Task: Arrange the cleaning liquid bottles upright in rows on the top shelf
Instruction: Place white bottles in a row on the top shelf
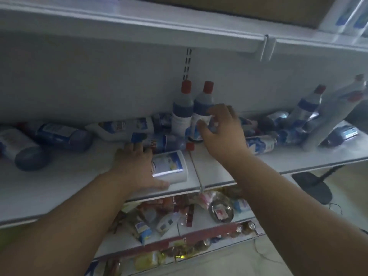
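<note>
A lying bottle is covered by the left hand, fingers flat. The right hand is half-curled, holding nothing, before two upright bottles. The lying bottle should be gripped round its body, stood beside them, label outward.

I see two upright bottles side by side at the back of the shelf, against the rear panel. Left of them several bottles lie on their sides; right of them more lie in a heap. One lying bottle sits near the front edge, under my left hand. My right hand is before the upright pair.
</note>
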The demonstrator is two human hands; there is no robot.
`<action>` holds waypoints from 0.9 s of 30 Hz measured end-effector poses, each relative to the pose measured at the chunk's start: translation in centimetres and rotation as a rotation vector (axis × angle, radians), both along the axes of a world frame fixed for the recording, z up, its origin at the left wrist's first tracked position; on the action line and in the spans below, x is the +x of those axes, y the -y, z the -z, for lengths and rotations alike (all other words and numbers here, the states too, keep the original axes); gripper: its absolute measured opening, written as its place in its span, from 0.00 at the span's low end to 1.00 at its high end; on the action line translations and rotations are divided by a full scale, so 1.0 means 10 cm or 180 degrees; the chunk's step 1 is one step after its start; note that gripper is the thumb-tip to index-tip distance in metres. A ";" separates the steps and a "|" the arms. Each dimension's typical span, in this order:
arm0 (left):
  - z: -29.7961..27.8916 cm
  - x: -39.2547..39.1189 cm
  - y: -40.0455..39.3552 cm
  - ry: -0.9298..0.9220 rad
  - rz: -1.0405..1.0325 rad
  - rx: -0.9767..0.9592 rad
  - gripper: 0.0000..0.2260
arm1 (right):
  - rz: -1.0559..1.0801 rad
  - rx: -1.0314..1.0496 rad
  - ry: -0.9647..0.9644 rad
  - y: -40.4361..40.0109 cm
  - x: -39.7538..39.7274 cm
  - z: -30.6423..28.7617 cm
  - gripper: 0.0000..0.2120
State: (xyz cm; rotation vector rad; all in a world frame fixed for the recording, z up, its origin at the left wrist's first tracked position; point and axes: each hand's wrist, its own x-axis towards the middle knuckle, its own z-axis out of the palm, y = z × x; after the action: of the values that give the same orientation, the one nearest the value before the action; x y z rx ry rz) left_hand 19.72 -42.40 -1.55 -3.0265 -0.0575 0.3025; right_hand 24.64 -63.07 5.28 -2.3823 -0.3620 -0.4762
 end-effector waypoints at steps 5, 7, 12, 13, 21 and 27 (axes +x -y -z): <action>0.01 -0.07 0.13 0.0177 -0.0189 -0.0415 0.43 | 0.0172 0.0039 -0.0108 0.05 0.70 0.12 0.27; 0.01 -0.09 0.16 0.0341 -0.0162 -0.0319 0.42 | 0.0114 0.0108 -0.0270 0.03 0.91 0.13 0.31; -0.04 -0.20 0.24 0.0513 -0.0267 -0.0200 0.40 | -0.0231 0.0461 -0.0595 -0.07 1.22 0.12 0.27; -0.05 -0.21 0.24 0.0522 -0.0300 -0.0232 0.40 | -0.0224 0.0461 -0.0606 -0.08 1.26 0.12 0.26; -0.15 -0.15 0.24 0.0411 -0.0364 -0.0142 0.40 | -0.0407 0.1005 -0.0322 -0.03 0.99 0.27 0.17; -0.17 -0.35 0.16 0.0556 -0.0274 -0.0273 0.39 | -0.0201 0.1247 0.0070 -0.07 0.43 0.28 0.17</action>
State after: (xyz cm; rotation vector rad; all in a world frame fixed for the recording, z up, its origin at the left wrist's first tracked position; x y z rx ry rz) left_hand 16.17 -44.01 0.12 -3.1332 -0.1934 0.0474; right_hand 28.91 -62.33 2.51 -1.9824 -0.3198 -0.4943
